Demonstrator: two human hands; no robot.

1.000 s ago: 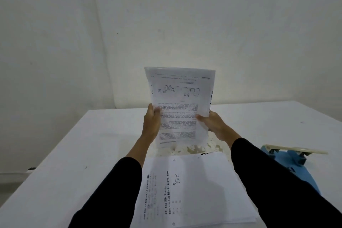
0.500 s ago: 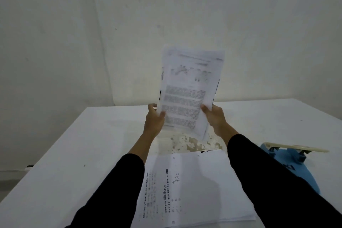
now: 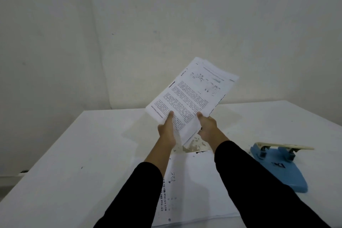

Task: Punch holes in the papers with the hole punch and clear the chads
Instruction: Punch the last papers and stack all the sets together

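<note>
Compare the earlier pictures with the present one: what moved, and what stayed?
The stack of papers rose, then tilted so its top leans right; the left hand and right hand kept gripping it. The flat sheets, hole punch and chads stayed put on the table.

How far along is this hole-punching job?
Done: the flat stack on the table shows punched holes. In hand: left hand and right hand grip a tilted sheaf aloft. Left: what look like chads lie scattered behind the stack; the hole punch sits untouched.
</note>
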